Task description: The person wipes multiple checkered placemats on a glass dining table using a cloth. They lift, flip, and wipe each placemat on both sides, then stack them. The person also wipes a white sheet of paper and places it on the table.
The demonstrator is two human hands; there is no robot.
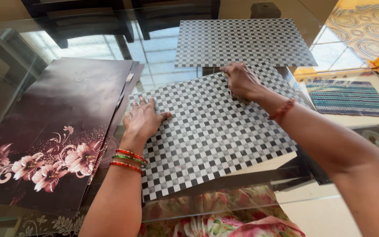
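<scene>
A black-and-white checkered placemat (216, 131) lies skewed on the glass table (163, 57) in front of me. My left hand (142, 119) rests flat on its left edge, fingers spread. At the mat's far edge my right hand (241, 80) presses down with the fingers curled; whether it pinches the mat I cannot tell. A second checkered placemat (242, 41) lies straight on the glass just beyond, apart from both hands.
A stack of dark placemats with pink flowers (53, 131) lies at the left, under the near mat's left edge. Dark chairs (88, 17) stand beyond the table. A striped floor mat (349, 97) shows at the right, floral cloth (224, 219) under the glass.
</scene>
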